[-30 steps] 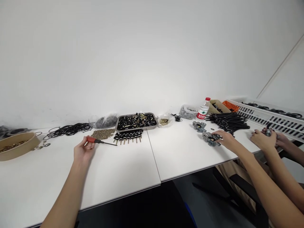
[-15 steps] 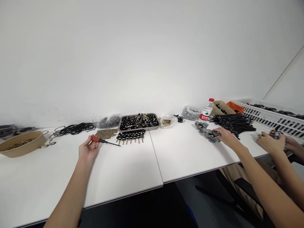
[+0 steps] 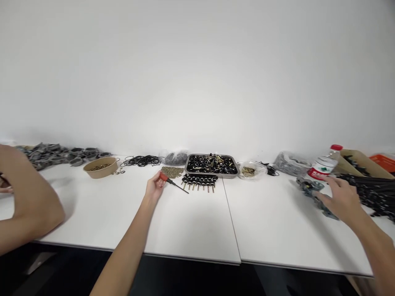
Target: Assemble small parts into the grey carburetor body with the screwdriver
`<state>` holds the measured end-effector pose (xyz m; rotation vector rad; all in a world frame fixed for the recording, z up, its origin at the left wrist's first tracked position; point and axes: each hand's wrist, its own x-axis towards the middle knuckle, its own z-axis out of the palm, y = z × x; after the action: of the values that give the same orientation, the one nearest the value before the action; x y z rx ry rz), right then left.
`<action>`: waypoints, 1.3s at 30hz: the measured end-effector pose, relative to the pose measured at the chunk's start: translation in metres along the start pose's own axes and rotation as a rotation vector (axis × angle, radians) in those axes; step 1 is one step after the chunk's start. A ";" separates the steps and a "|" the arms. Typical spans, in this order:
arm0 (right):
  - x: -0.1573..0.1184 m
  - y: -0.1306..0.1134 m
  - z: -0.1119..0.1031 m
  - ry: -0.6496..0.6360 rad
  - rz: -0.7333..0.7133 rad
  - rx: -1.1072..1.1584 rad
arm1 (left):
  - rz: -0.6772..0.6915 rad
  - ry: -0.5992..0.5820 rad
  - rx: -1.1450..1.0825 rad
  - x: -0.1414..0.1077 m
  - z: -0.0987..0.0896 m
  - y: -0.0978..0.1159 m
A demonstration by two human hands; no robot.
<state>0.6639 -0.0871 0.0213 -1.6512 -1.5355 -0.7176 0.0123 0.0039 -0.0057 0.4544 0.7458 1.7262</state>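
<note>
My left hand (image 3: 155, 188) is closed around the red handle of a screwdriver (image 3: 173, 181), whose dark shaft points right and slightly down over the table. My right hand (image 3: 342, 199) is at the right, fingers apart, just over a row of grey metal castings (image 3: 308, 186). Part of that row is hidden behind the hand; whether a fingertip touches it, I cannot tell. Close to the screwdriver tip stands a row of black-headed bolts (image 3: 200, 181). A heap of small brass-coloured parts (image 3: 172, 172) lies just behind the screwdriver.
Along the wall are a metal tray (image 3: 212, 176) of black and brass parts, plastic bags, black rings (image 3: 142, 160), a tan bowl (image 3: 100, 172) and grey ring-shaped parts (image 3: 55, 154). A bottle (image 3: 325, 164) and black tubes (image 3: 375, 193) stand right. A co-worker's arm (image 3: 33, 197) rests at left.
The view has swung left, so everything sits further right. My right hand's fingers have spread over the grey castings. The co-worker's hands at right have left the view; another arm appears at left.
</note>
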 end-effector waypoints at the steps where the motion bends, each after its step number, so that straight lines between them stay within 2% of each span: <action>1: 0.004 -0.019 0.006 -0.009 -0.072 0.036 | 0.009 -0.018 0.022 0.000 0.000 -0.001; 4: 0.017 -0.094 0.027 -0.096 -0.200 0.229 | 0.037 -0.074 0.115 -0.003 0.001 -0.005; 7: 0.024 -0.171 0.051 -0.258 -0.230 0.425 | 0.059 -0.130 0.253 -0.006 0.003 -0.008; 9: 0.022 -0.214 0.067 -0.350 -0.268 0.559 | 0.066 -0.172 0.371 -0.009 0.005 -0.010; 11: 0.013 -0.246 0.081 -0.389 -0.272 0.666 | 0.066 -0.215 0.505 -0.012 0.007 -0.012; 14: -0.009 -0.275 0.094 -0.390 -0.242 0.777 | 0.058 -0.265 0.722 -0.018 0.014 -0.016; 19: -0.037 -0.284 0.098 -0.441 -0.159 0.863 | 0.054 -0.358 1.045 -0.033 0.028 -0.023; 26: -0.038 -0.280 0.103 -0.528 -0.010 0.922 | 0.048 -0.549 1.282 -0.045 0.034 -0.033; 32: -0.039 -0.279 0.104 -0.610 0.013 0.948 | 0.054 -0.606 1.364 -0.041 0.032 -0.031; 39: -0.040 -0.278 0.107 -0.626 0.022 0.961 | 0.046 -0.613 1.373 -0.042 0.032 -0.028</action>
<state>0.3748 -0.0235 -0.0290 -1.1447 -1.8346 0.5784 0.0644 -0.0239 0.0018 1.8145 1.3566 0.7620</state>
